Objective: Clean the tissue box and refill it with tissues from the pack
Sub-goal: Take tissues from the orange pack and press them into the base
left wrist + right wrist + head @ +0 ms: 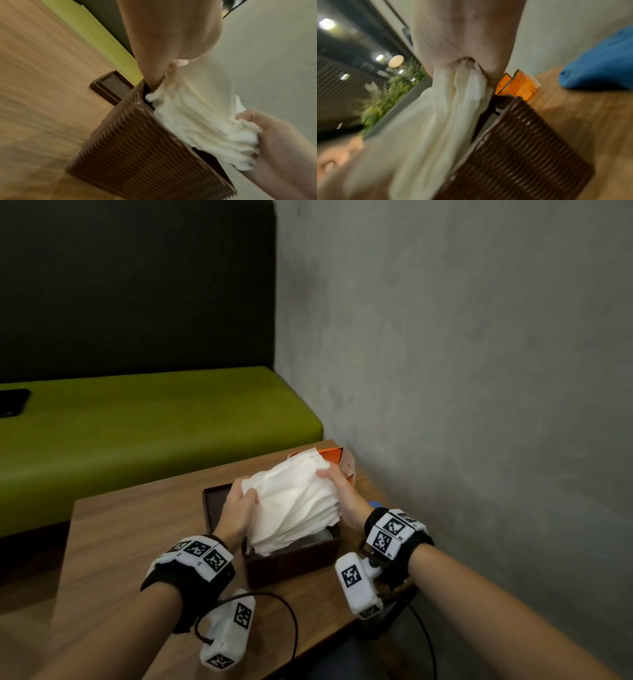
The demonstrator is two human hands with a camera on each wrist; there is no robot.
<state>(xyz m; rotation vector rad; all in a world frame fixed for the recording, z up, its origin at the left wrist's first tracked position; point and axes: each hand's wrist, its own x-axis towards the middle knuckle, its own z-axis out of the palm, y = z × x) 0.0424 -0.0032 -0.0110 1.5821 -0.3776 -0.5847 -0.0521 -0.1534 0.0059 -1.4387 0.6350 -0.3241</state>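
My left hand (239,506) and right hand (337,484) each grip an end of the tissue stack (294,501), held tilted directly above the open brown box (294,559); its long axis runs between my hands. I judge it must level out to drop in. The orange pack (337,462) lies behind the box on the wooden table (120,542), by the grey wall (479,371).

A thick, fanned stack of white tissues (294,501) is held over the open brown woven tissue box (291,559) near the table's right edge; the orange tissue pack (337,462) lies behind, at the far right corner
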